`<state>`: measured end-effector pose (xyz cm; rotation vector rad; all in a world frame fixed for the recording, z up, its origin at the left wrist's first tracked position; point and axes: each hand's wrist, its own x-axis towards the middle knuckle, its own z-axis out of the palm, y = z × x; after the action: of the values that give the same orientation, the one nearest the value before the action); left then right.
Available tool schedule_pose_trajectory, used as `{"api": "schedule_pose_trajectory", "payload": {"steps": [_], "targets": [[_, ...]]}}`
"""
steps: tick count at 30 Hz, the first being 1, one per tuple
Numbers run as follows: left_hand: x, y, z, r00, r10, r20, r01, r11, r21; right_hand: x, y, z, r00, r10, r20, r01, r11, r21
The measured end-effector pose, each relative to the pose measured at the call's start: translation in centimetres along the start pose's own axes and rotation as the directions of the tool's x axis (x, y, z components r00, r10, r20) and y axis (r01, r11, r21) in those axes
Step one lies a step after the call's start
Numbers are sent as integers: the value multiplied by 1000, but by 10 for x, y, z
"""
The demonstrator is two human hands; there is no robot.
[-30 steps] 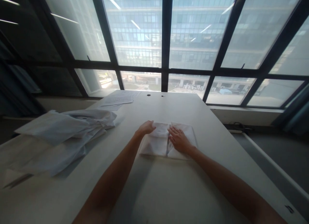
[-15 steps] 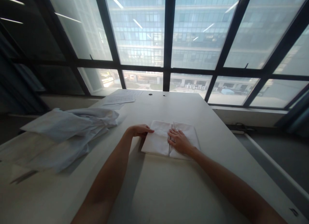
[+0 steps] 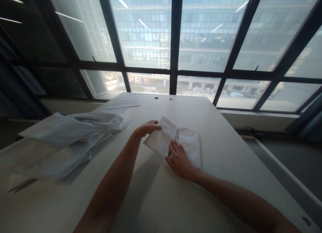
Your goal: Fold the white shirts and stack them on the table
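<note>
On the white table (image 3: 176, 202), near its middle and in front of the person, lay a folded white cloth (image 3: 190, 144), its two halves meeting along a seam. The left hand (image 3: 147, 128) pinched the outer edge of the left half, thumb on top and the other fingers partly hidden; that half was tilted up from the tabletop, a shadow under it. The right hand (image 3: 179, 161) rested palm down over the near end of the seam, its fingers stretched out and gripping nothing visible. The right half lay flat. Well apart on the left was a rumpled pile of white fabric (image 3: 67, 134), with sheets of paper (image 3: 124, 101) beyond it, toward the tall windows (image 3: 148, 35).
</note>
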<state>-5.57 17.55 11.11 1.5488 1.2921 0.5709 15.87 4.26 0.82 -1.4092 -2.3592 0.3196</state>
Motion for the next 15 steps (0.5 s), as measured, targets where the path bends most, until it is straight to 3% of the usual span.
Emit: {"api": "schedule_pose_trajectory", "payload": {"steps": [6, 10, 15], "targets": [[-17, 40, 35, 994, 54, -96, -53, 998, 18, 5, 4, 1, 1000, -13, -27, 15, 997, 78], [-21, 51, 62, 986, 58, -156, -65, 997, -45, 3, 3, -2, 991, 7, -134, 14, 988, 153], [-19, 58, 94, 975, 72, -211, -103, 985, -141, 14, 9, -3, 956, 102, -276, 22, 911, 411]]}}
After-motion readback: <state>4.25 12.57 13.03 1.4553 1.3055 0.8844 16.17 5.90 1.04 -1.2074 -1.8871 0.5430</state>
